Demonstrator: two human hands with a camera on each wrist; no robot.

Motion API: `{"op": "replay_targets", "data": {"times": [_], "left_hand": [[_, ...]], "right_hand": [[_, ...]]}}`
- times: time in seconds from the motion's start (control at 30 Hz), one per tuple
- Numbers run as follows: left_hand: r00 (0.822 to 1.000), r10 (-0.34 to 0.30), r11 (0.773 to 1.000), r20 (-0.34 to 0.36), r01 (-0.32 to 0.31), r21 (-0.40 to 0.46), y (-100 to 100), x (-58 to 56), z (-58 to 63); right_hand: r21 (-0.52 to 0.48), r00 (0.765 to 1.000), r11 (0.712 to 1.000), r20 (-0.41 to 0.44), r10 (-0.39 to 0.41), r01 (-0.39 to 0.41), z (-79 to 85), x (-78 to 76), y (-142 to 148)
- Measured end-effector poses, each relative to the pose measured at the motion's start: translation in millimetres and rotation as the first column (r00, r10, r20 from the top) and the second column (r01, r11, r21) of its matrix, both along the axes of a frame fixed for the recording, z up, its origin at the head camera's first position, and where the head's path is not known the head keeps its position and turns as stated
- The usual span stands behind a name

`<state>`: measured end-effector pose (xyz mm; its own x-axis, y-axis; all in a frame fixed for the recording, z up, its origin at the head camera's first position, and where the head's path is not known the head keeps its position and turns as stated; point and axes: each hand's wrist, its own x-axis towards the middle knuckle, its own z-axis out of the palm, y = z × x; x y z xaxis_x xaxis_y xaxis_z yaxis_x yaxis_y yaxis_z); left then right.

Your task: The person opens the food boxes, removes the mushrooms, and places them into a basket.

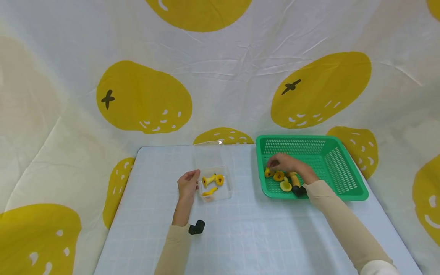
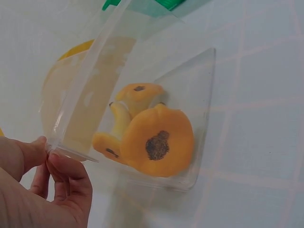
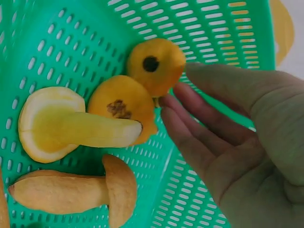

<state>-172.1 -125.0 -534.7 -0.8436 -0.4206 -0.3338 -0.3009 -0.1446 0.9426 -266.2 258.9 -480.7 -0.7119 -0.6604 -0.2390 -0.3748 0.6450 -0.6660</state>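
Observation:
My left hand (image 1: 187, 186) pinches the left edge of a clear plastic box (image 1: 227, 194) between thumb and fingers, near its hinge. The box's lid (image 1: 207, 154) stands raised at the back. Inside lie several yellow mushrooms, one with a dark-centred cap (image 2: 178, 137) nearest the left wrist camera. Over at the right, my right hand (image 1: 283, 163) reaches into a green basket (image 1: 350, 194). Its thumb and fingertips pinch a yellow mushroom (image 3: 166, 59) with a dark spot on its cap. Beside that sit another yellow mushroom (image 3: 116, 92), a pale upturned one (image 3: 102, 128) and a brown one (image 3: 61, 192).
A pale checked cloth (image 1: 237, 236) covers the table. The basket's slotted walls rise around the mushrooms at its left end. Behind the table hangs a white curtain (image 1: 227, 95) with large yellow fruit prints. Black wrist cameras sit on both forearms.

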Motion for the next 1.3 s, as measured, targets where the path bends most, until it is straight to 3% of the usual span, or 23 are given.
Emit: {"op": "replay_targets", "data": {"times": [0.17,0.7,1.13,1.3], "left_hand": [[1.0,0.005,1.0,0.013,-0.004,-0.004,-1.0,0.7,-1.6],[1.0,0.006,1.0,0.027,-0.005,-0.025,-2.4,1.2,-1.5],[1.0,0.013,1.0,-0.016,-0.013,-0.002,-0.3,0.2,-2.9],[1.0,0.012,1.0,-0.021,-0.012,0.011,1.5,0.0,-2.9]], "right_hand": [[0.001,1.0,1.0,-0.016,-0.006,0.006,5.1,1.1,-2.9],[-0.192,0.973,0.977,-0.188,-0.131,0.094,24.3,22.5,-42.6],[-0.261,0.983,0.961,-0.127,-0.132,0.095,25.0,35.9,-95.8],[-0.283,0.986,0.958,-0.145,-0.081,0.037,17.6,38.6,-114.4]]}}
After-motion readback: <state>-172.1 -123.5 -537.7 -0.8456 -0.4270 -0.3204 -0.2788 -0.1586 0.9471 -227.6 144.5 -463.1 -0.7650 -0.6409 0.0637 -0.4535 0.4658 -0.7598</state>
